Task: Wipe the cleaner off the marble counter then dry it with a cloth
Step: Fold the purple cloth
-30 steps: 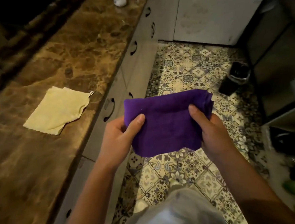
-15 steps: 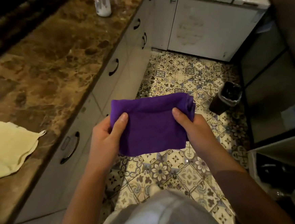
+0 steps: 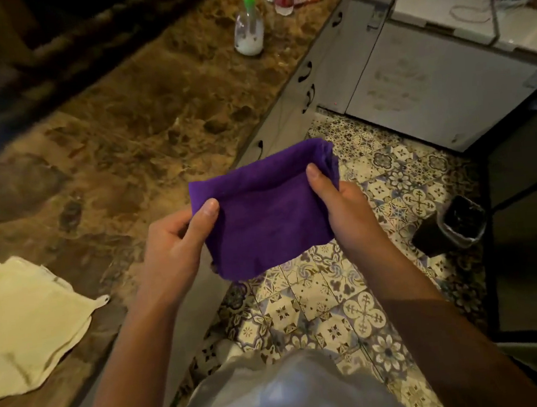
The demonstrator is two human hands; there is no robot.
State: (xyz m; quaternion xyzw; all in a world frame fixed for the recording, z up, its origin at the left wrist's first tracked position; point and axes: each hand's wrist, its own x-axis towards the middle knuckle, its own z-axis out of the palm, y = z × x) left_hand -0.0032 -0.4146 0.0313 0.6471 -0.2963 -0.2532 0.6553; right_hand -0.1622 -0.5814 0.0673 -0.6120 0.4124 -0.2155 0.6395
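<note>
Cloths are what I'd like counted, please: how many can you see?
2: the purple cloth held by both hands over the floor, and the cream cloth lying on the marble counter at left. Others may be out of view.

Bench [image 3: 145, 123] is brown veined marble, polished with a dull sheen; purple cloth [image 3: 262, 216] is soft matt fabric with a fine nap, folded, and the cream cloth [image 3: 29, 321] is thin matt woven fabric with a small hang loop. Spray bottle [image 3: 249, 33] is clear plastic with a green plastic nozzle and white residue inside; cabinet fronts [image 3: 289, 118] are smooth matt grey with dark handles. Floor [image 3: 348, 293] is patterned glazed tile, slightly glossy; bin [image 3: 449, 231] is dark with a shiny plastic liner.
</note>
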